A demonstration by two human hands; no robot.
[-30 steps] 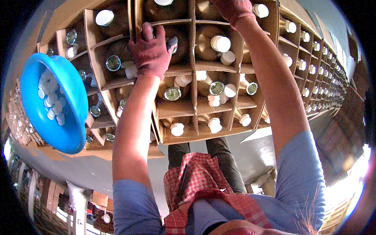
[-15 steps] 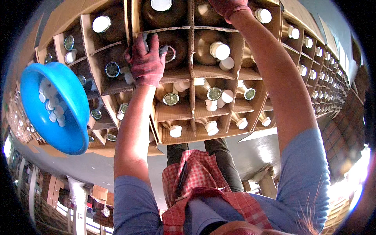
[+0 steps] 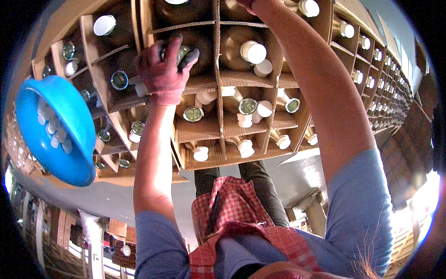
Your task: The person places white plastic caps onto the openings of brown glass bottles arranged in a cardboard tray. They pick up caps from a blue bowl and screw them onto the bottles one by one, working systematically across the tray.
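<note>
My left hand (image 3: 163,69), in a red glove with dark fingertips, is closed round the open mouth of a glass bottle (image 3: 184,54) in a cardboard compartment. Its thumb and forefinger lie on either side of the rim. At the top edge, only the gloved wrist part of my right hand (image 3: 247,5) shows; its fingers are out of the picture. Beneath my right forearm spreads the divided cardboard box (image 3: 246,80). Some bottles in it wear white caps, such as the capped bottle (image 3: 253,52). Others stand uncapped, like the open bottle (image 3: 193,114). Loose white caps (image 3: 263,68) rest among them.
On the left, a blue basin (image 3: 74,153) holding several white caps (image 3: 55,132) sits tilted over the boxes. More partitioned boxes of bottles (image 3: 371,81) run off to the right. Grey floor (image 3: 116,202) shows behind the near box edge.
The view has shifted, so boxes and basin appear further left. My left hand's fingers now frame the bottle mouth more closely. My right hand has slid further past the top edge.
</note>
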